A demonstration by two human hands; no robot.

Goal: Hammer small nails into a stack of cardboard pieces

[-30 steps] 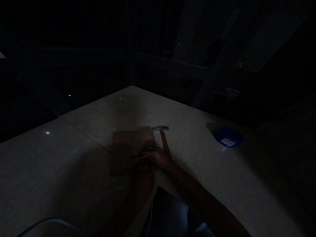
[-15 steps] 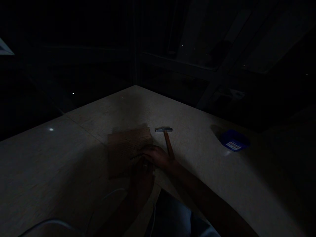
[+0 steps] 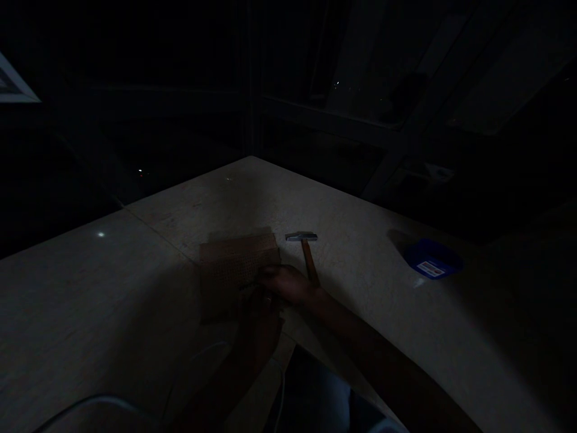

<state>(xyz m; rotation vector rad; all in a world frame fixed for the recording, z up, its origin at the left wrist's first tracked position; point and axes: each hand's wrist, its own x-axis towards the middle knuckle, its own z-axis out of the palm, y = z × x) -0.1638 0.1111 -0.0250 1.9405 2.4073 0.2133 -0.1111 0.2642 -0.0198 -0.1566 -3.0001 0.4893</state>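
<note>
A brown board [image 3: 225, 258], perhaps cardboard or wood, lies on the pale surface with rows of small dark marks across it. Both my hands rest over its right part, close together. My right hand [image 3: 288, 284] comes in from the right with its fingers bent and pinched. Below it my left hand [image 3: 259, 325] has its fingers drawn together, with a ring on one of them. Near the fingertips a small dark row of something [image 3: 247, 285] shows; it is too dim to name. Just right of the board lies a hammer [image 3: 309, 258], its wooden handle pointing toward my right forearm.
A blue plastic tub [image 3: 433, 258] with a white label stands to the right on the pale tabletop [image 3: 351, 222]. A pale cable [image 3: 99, 398] curves across the lower left. Dark framed windows border the far edges.
The view has shifted slightly, so everything sits a little further right. My right fingers have curled in more near the left fingertips. The hammer and tub lie where they were.
</note>
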